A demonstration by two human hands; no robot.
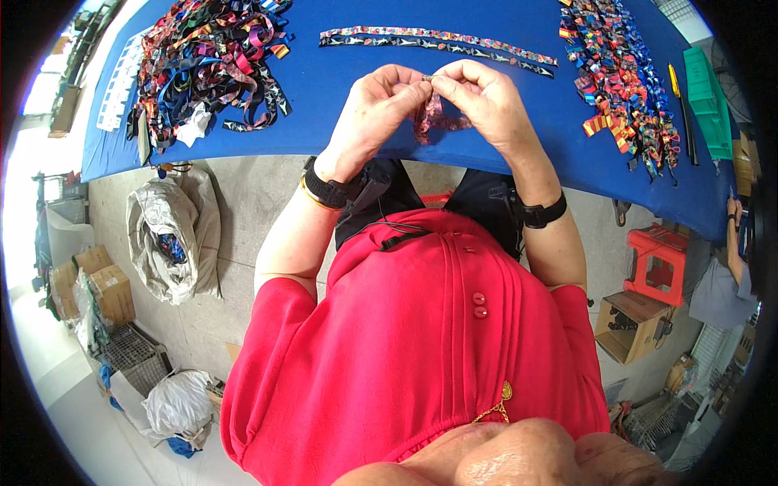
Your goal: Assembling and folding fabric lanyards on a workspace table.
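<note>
Both hands meet over the near edge of the blue-covered table (316, 134). Between the pinched fingertips of my left hand (377, 105) and my right hand (482, 97) is the end of a patterned ribbon strap (425, 121), pinkish-red, its loose length hanging in folds below the fingers. A small part at the pinch point is too tiny to make out. Just beyond my hands two patterned straps lie stretched side by side: a pale flowery one (438, 34) and a black one with white shapes (438, 45).
At the left lies a tangled heap of straps (215, 65), beside a white slotted strip (121, 81). Bundled colourful straps (620, 81) lie at the right, near a yellow-and-black tool (683, 113) and a green bin (707, 101). Below are a sack (174, 235), a red stool (658, 259) and another person's arm (735, 239).
</note>
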